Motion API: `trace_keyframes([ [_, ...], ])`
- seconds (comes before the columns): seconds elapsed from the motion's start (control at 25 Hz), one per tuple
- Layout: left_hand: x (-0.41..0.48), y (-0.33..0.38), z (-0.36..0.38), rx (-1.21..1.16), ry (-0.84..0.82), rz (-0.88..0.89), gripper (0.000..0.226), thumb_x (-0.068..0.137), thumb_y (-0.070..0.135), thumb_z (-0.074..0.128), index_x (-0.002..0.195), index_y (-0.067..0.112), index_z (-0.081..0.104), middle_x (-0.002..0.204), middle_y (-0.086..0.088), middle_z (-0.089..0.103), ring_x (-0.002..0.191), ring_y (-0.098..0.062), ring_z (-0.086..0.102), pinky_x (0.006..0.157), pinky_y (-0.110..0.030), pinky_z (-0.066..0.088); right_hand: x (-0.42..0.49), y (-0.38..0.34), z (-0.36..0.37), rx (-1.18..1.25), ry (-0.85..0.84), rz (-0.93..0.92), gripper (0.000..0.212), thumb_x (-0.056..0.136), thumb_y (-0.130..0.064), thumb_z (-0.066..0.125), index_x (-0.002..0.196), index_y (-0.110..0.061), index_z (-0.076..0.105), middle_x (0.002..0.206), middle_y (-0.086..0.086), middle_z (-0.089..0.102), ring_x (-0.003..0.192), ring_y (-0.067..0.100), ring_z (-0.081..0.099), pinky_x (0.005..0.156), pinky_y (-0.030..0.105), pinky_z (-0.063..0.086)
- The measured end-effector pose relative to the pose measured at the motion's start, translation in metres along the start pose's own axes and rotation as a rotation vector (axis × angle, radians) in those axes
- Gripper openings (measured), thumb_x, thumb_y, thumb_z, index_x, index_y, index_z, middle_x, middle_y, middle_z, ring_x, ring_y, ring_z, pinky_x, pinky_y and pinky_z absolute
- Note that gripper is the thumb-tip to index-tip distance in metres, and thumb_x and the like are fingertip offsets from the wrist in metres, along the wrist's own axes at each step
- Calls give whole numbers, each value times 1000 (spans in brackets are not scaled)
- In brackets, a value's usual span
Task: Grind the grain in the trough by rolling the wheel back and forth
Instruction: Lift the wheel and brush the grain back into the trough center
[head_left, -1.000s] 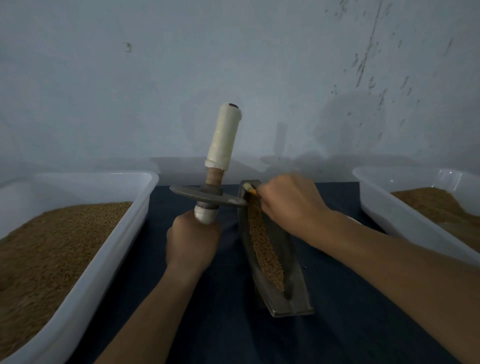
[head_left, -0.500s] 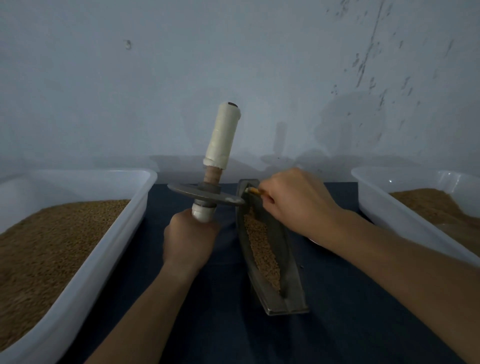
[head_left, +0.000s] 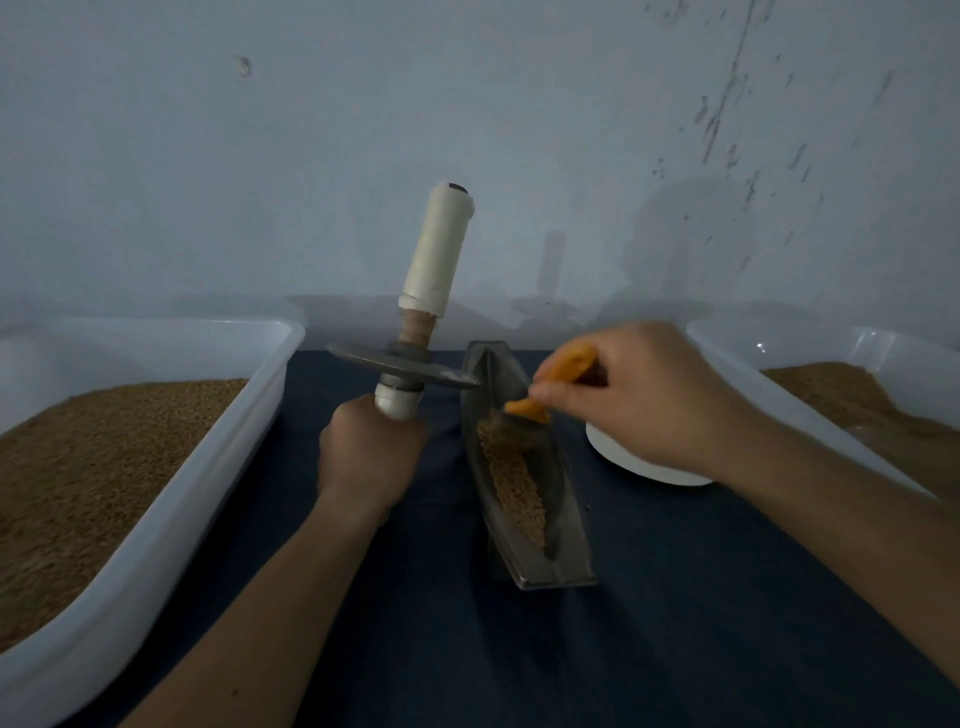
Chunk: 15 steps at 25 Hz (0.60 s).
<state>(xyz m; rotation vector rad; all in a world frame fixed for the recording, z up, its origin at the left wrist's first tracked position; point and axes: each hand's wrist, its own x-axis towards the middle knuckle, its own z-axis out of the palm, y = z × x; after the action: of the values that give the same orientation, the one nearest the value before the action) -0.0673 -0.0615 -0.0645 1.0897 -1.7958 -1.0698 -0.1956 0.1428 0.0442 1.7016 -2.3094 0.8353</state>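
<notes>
**At the worktop's centre: wheel held off the trough, tool on the grain**

At the centre of the dark blue worktop (head_left: 727, 623) lies the metal trough (head_left: 563, 514), long and boat-shaped, running from 11 o'clock down to 5 o'clock. A strip of brown grain (head_left: 511, 478) lies along its groove from about the middle to the near end, and the far part shows bare metal.

The wheel (head_left: 363, 359) is out of the trough. The left hand (head_left: 366, 457), at 9 o'clock from the trough, grips the lower white-wrapped handle in a fist. The shaft stands nearly upright, leaning a little toward 1 o'clock, so the grey disc lies almost flat in the air. Its right edge comes just beside the trough's far left rim; I cannot tell whether they touch.

The right hand (head_left: 639, 395), at 2 o'clock from the trough, pinches a blurred orange-handled tool (head_left: 563, 366). Its dark tip meets the far end of the grain strip.

A white bowl (head_left: 649, 467) sits at 3 o'clock, partly under the right wrist. Farther out, at 9 and 3 o'clock, stand the left tub (head_left: 156, 519) and the right tub (head_left: 727, 353), both white and holding brown grain.
</notes>
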Motion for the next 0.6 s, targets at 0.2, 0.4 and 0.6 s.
trace_keyframes([
  [0.2,-1,1,2,58,-4,39,9,69,25,68,66,21,60,58,1,62,54,-19,60,44,-26,42,-19,-15,-41,211,-8,49,32,90,-52,63,84,-22,72,68,-4,70,60,10,69,57,25,56],
  [0.4,-2,0,2,46,-12,24,8,70,26,69,69,22,62,62,1,65,58,-22,63,47,-29,45,-14,-25,-36,235,-73,77,29,94,-38,63,76,-17,71,62,-1,69,51,16,68,50,19,50],
  [0.6,-1,0,2,52,-10,33,9,71,27,69,69,22,62,61,2,65,59,-20,64,48,-28,45,1,-15,-18,158,-64,102,31,95,-32,63,67,-18,66,58,-2,68,47,14,66,46,12,45],
])
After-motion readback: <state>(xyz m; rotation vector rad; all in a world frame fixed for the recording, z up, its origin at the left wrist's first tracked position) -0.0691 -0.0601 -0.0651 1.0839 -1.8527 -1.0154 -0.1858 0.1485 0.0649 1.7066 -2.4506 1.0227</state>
